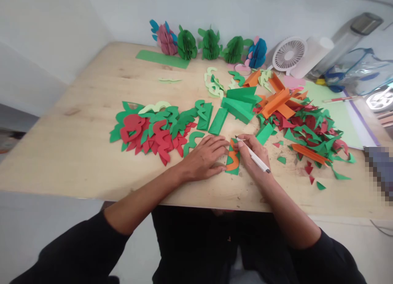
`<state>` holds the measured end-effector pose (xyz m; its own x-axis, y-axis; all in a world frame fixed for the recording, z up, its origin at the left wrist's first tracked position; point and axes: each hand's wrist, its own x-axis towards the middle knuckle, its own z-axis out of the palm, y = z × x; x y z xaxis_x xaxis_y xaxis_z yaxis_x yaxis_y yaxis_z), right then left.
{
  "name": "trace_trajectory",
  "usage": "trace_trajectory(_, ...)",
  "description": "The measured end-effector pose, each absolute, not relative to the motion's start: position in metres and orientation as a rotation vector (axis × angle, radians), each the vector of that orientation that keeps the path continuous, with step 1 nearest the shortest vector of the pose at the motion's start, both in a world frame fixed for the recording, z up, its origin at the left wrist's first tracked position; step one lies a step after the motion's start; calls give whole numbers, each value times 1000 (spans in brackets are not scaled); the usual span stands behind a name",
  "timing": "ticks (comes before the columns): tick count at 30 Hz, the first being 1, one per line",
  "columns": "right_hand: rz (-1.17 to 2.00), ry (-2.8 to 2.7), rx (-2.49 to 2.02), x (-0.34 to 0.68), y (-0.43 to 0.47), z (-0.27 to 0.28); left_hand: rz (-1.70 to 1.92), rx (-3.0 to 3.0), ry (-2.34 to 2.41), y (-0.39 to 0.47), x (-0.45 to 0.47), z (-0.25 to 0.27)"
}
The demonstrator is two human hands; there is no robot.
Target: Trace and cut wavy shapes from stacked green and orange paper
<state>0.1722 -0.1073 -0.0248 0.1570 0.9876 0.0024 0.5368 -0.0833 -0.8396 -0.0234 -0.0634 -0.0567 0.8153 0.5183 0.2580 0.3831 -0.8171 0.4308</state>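
Observation:
My right hand [255,153] grips a white pen [258,160], its dark tip at the top end of an orange curvy paper cutout [233,160]. That cutout lies on a green paper strip [232,172] near the table's front edge. My left hand [206,158] rests flat with fingers stretched out, the fingertips touching the left side of the strip and cutout. Just left of it is a green wavy cutout [193,143]. Farther left lies a pile of red cutouts [147,138] mixed with green cutouts [172,120].
Folded green strips [239,104] and orange strips [276,104] lie beyond my hands. Red and green scraps [310,128] heap at right. Along the wall stand honeycomb paper figures [211,44], a small fan [289,55] and a bottle [344,42]. A blurred dark object [380,169] sits at the right edge.

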Motion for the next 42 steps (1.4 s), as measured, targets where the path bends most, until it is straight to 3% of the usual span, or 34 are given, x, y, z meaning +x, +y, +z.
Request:
trace_trajectory(15, 721, -1500, -1663, 173, -107, -29, 845, 2446, 599, -60, -25, -57)
trace_trajectory(42, 689, -1486, -1682, 173, -107, -31, 697, 2663, 827, -89, -17, -47)
